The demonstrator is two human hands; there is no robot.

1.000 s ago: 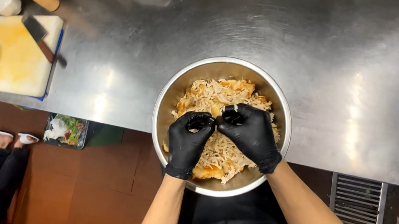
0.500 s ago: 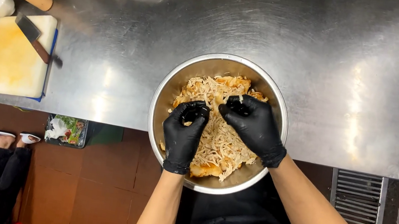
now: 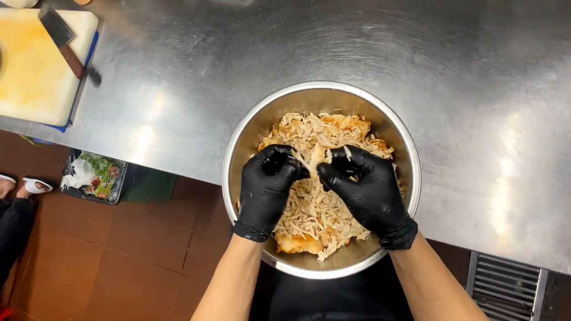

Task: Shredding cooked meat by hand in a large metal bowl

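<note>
Over steel bowl at table edge: left hand, right hand both pinch-closed on shredded meat, pulling strand apart.

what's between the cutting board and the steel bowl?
Head view: only bare steel table lies between the cutting board and the bowl; the knife rests on the board's right edge.

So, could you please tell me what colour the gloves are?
Black on both the left hand and right hand, head view.

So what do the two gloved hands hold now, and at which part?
Both the left hand and the right hand pinch one piece of the shredded meat between fingertips, over the steel bowl; the exact grip is too small to tell.
</note>
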